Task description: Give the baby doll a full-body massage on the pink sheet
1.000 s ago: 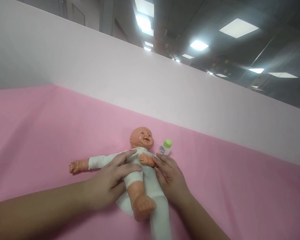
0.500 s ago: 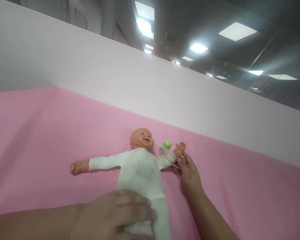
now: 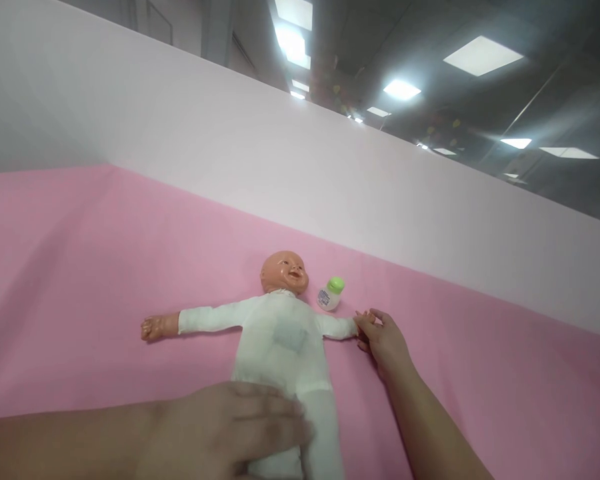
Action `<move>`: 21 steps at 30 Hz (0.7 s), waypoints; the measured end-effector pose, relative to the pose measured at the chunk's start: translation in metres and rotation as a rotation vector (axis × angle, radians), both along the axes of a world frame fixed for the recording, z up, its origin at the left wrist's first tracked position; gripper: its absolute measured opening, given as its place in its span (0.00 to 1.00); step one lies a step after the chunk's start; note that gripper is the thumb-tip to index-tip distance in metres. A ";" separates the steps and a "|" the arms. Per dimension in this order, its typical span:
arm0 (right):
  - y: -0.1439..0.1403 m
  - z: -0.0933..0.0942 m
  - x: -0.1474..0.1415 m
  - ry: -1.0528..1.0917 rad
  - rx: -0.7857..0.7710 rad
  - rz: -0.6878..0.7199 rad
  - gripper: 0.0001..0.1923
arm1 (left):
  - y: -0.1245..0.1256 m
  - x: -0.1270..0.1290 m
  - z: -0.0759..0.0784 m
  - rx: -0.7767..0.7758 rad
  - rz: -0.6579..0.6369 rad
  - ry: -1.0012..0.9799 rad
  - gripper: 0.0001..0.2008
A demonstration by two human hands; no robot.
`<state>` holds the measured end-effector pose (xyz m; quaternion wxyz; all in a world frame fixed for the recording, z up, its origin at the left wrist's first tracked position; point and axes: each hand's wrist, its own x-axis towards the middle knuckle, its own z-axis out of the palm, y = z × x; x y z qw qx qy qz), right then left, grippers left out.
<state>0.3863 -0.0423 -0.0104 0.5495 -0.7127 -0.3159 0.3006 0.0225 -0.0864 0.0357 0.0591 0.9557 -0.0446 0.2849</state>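
Here, right hand pinches doll by its hand; left hand, fingers outstretched, over legs.

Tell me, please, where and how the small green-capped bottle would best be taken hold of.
Probably by the bottle's translucent body, below the green cap, coming from the right: the doll's head lies to its left and the doll's arm on the near side, while the rounded body looks slim enough to span.
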 end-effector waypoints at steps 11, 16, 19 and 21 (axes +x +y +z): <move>-0.023 0.009 -0.078 -0.555 0.353 0.312 0.20 | 0.045 -0.009 -0.033 -0.406 0.483 -0.184 0.23; -0.026 0.007 -0.090 -0.970 0.382 0.563 0.20 | 0.056 -0.006 -0.032 -0.529 0.532 -0.052 0.22; -0.024 0.008 -0.087 -0.993 0.349 0.609 0.22 | 0.055 -0.004 -0.030 -0.503 0.528 -0.058 0.22; -0.023 0.008 -0.086 -1.002 0.341 0.634 0.23 | 0.054 -0.002 -0.028 -0.470 0.513 -0.078 0.21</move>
